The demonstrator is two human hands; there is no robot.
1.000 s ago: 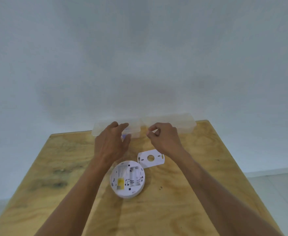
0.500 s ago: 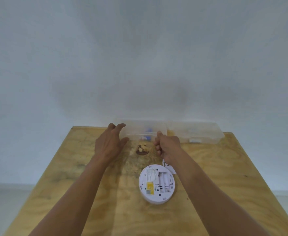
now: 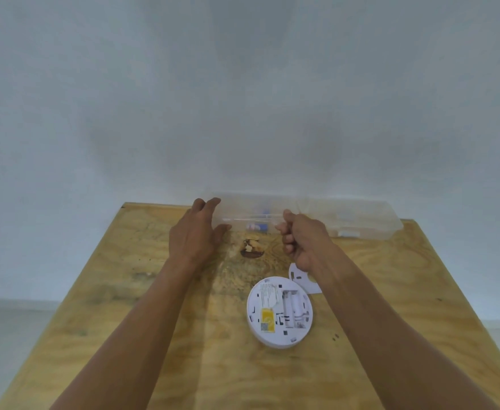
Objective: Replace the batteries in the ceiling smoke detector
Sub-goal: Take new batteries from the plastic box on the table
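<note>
Both hands reach the far table edge: left hand (image 3: 197, 235), fingers spread, rests against the end of a clear plastic box (image 3: 251, 216); right hand (image 3: 302, 239) is curled into a fist at its front wall, contents not discernible. Blue-tipped batteries (image 3: 259, 226) lie inside, between the hands. Nearer, the smoke detector (image 3: 279, 312) lies back-up on the plywood table (image 3: 124, 306), its mounting plate (image 3: 297, 276) partly under the right wrist.

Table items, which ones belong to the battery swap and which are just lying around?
Job: smoke detector, its round mounting plate, left clear box holding small blue-tipped items.
Lying about: right clear box.
</note>
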